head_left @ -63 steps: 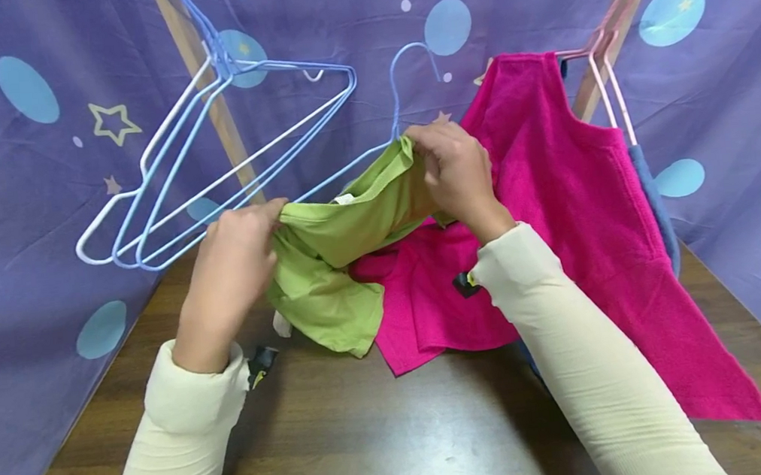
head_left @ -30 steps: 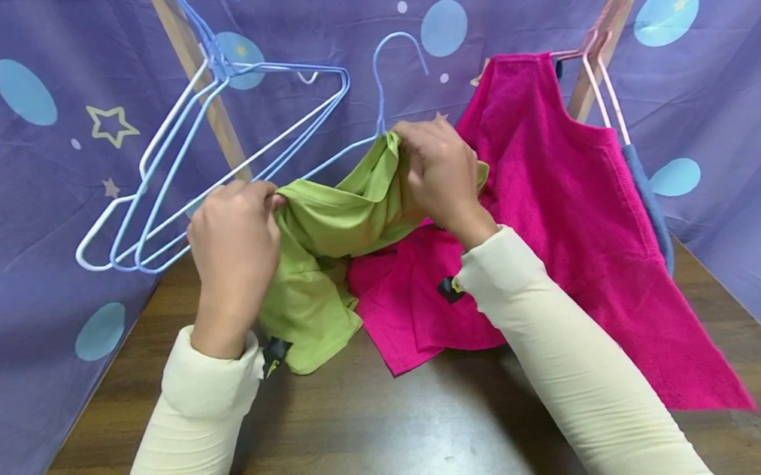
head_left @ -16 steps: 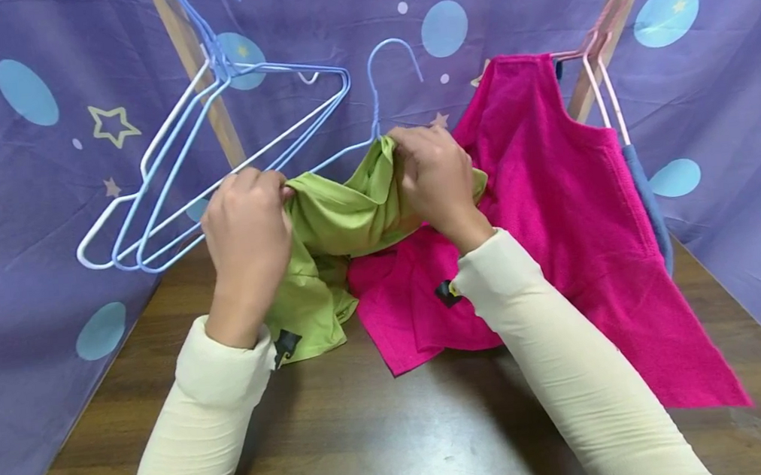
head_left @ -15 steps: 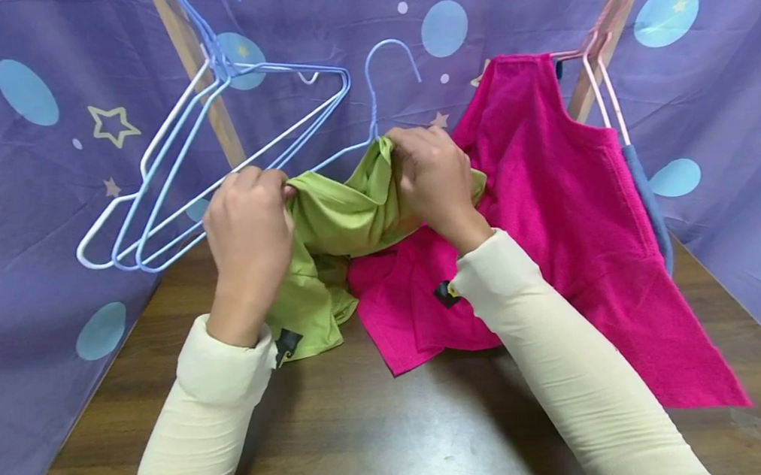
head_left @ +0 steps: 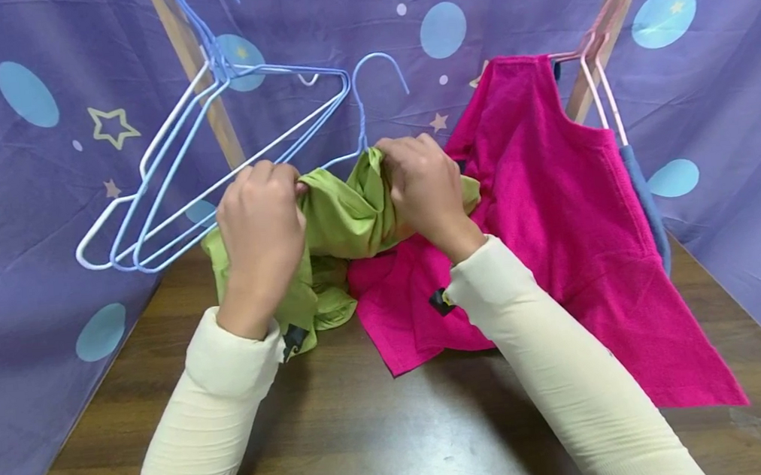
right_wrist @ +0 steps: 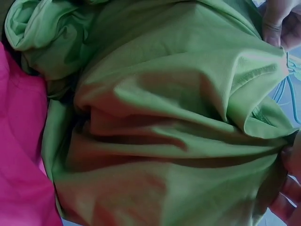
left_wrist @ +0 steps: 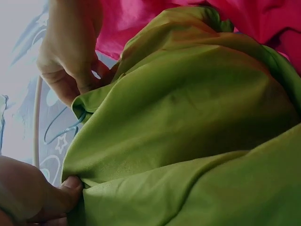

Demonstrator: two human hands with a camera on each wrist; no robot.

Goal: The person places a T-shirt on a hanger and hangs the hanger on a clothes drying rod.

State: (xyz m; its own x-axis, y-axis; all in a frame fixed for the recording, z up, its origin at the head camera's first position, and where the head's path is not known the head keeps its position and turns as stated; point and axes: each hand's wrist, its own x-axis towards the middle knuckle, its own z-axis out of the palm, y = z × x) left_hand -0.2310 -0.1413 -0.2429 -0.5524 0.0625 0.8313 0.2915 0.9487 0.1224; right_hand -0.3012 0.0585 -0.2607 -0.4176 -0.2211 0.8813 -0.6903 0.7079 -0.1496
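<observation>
A light green shirt (head_left: pixel 341 222) hangs bunched between my hands, its lower part drooping toward the table. My left hand (head_left: pixel 261 236) pinches the shirt's upper edge; in the left wrist view its thumb (left_wrist: pixel 70 188) presses on the fabric. My right hand (head_left: pixel 424 188) grips the same edge farther right, close to where the neck of a blue hanger (head_left: pixel 360 103) comes out. The hanger's hook stands free above the shirt, and part of one shoulder shows behind it. Fabric and the right hand hide the rest of the hanger.
Several blue and white hangers (head_left: pixel 140 206) hang from a wooden rack post (head_left: pixel 205 94) at left. At right a magenta garment (head_left: pixel 560 199) hangs on pink hangers (head_left: pixel 598 52), its lower folds spreading over the brown table (head_left: pixel 370 434). A blue garment (head_left: pixel 649 206) shows behind it.
My left hand has moved right and up, and my right hand slightly left and down, so they are closer together. The shirt is more bunched. The hanger hook has shifted left.
</observation>
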